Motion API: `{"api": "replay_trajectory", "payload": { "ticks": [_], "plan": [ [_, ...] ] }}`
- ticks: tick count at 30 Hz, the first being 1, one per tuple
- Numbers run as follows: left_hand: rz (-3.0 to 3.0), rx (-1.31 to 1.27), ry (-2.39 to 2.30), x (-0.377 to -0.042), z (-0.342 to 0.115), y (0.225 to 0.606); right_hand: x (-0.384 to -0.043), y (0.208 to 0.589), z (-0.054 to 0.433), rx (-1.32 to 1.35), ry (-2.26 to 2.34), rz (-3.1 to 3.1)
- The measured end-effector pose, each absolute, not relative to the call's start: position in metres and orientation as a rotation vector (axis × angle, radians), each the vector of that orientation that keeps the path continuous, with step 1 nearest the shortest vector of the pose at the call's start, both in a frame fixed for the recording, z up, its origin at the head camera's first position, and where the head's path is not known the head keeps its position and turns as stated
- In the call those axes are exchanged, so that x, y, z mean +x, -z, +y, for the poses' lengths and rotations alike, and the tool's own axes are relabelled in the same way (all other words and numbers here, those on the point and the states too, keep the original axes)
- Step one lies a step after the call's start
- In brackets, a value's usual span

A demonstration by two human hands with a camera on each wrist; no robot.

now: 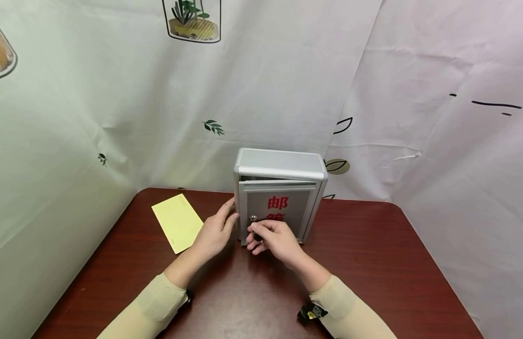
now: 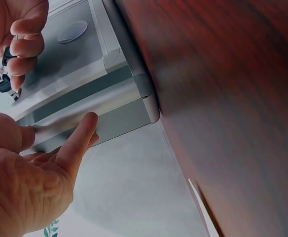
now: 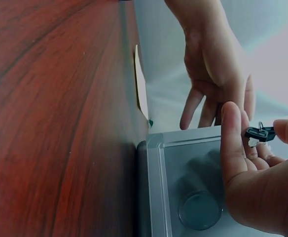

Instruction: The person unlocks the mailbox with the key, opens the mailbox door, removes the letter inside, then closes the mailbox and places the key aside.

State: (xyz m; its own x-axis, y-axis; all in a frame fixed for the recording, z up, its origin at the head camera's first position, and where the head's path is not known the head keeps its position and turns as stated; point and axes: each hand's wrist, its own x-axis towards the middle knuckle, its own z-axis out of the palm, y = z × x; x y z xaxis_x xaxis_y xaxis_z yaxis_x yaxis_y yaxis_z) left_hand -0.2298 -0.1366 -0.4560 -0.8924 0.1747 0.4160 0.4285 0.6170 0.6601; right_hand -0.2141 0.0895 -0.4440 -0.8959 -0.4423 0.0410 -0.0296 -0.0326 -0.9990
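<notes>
A grey metal mailbox (image 1: 280, 162) with red characters stands upright on the table, its front door (image 1: 301, 207) slightly ajar along the left edge. My left hand (image 1: 213, 233) rests against the box's left side with fingers extended, as the left wrist view also shows. In front of the door, my right hand (image 1: 280, 239) pinches small black-headed keys (image 3: 260, 133) on a ring, just below the round lock (image 1: 253, 218). The same keys (image 2: 6, 81) hang among the right fingers in the left wrist view. A clear round disc (image 3: 199, 210) sits low on the door.
A yellow envelope (image 1: 178, 223) lies flat on the dark red table (image 1: 363, 273), left of the box and close to my left forearm. White printed curtains (image 1: 261, 84) hang behind the table and on both sides.
</notes>
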Motion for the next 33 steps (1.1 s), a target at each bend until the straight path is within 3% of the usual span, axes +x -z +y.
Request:
{"api": "replay_trajectory", "payload": {
  "ticks": [33],
  "plan": [
    [-2.557,-0.455,1.136,-0.2275,-0.1332,0.4533,-0.2233,0.4421,0.0792,-0.407,2.071,2.001]
  ]
}}
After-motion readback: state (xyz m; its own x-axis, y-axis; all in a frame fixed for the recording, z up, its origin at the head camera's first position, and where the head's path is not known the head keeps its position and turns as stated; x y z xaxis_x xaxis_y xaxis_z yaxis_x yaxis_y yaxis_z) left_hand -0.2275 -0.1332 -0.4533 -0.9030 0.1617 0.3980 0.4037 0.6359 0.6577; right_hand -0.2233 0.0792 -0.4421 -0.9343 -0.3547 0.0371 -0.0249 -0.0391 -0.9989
